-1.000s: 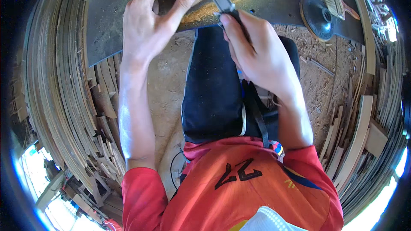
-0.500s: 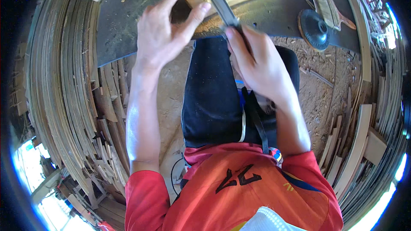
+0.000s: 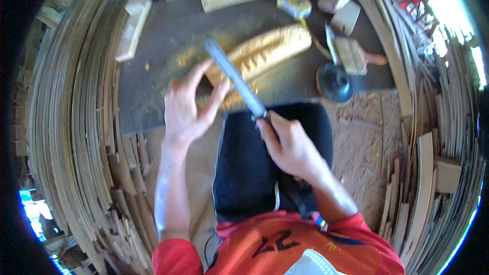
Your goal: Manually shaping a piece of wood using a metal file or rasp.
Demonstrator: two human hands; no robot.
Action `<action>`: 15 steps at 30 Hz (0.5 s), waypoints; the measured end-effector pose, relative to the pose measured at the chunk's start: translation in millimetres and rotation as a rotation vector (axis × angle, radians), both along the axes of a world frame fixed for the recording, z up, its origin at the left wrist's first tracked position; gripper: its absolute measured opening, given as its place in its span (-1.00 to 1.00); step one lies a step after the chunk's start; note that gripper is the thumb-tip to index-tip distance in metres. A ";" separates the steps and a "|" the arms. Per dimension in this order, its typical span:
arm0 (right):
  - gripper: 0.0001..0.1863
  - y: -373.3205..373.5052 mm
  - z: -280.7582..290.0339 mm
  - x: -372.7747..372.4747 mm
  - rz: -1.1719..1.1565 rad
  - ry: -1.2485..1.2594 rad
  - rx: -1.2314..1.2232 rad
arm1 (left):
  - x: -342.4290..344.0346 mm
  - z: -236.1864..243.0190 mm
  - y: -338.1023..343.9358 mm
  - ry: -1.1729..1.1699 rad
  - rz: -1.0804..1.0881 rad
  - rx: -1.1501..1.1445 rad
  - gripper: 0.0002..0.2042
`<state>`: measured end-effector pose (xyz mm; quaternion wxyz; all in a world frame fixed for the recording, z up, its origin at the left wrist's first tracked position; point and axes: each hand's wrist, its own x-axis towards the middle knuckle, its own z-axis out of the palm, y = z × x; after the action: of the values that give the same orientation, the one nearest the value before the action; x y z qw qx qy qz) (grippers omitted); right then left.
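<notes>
The notched wooden block [image 3: 282, 46] lay on the tabletop [image 3: 173, 28], beyond the right hand [image 3: 288, 142] and just to the right of the left hand [image 3: 186, 104]. Over its near-left part crossed a long metal tool [image 3: 235, 77], file-like in shape; whether it touched the wood could not be told. The right hand was wrapped around the tool's near end, while the left hand had thumb and forefinger spread wide at the block's near end, contact uncertain. The step in hand looked like shaping the block, and the next move seemed to call for a firm left-hand hold and a level tool. To the right of and beyond the right hand sat a round black disc [image 3: 333, 84], with a brush [image 3: 351, 56] past it and a tape measure [image 3: 294, 6] farther ahead. Half a second earlier, the upper edge cut off the block and tool; now both showed whole, and the tape measure had come into view.
</notes>
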<state>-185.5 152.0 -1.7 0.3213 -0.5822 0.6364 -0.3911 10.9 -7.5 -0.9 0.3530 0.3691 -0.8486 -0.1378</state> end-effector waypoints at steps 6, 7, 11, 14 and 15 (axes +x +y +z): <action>-0.79 8.5 23.1 -19.6 -0.027 0.001 -0.063 | -27.5 6.4 7.7 0.031 -0.054 0.006 -0.33; -0.79 9.0 15.6 -20.1 -0.004 0.010 -0.088 | -24.5 7.0 9.0 -0.013 -0.026 -0.042 -0.33; -0.74 7.5 16.8 -16.3 0.039 0.018 -0.037 | -9.4 13.3 9.9 0.043 -0.030 0.097 -0.33; -0.73 1.6 15.5 -13.5 0.058 0.047 -0.084 | -7.8 8.6 9.1 0.055 -0.026 0.073 -0.32; -0.73 -2.8 16.9 -12.2 0.049 0.023 -0.086 | -9.0 11.9 6.3 0.057 -0.017 0.058 -0.32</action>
<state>-197.7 149.1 15.2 0.2983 -0.6153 0.6081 -0.4033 1.9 -1.1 11.0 0.3649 0.3681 -0.8369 -0.1758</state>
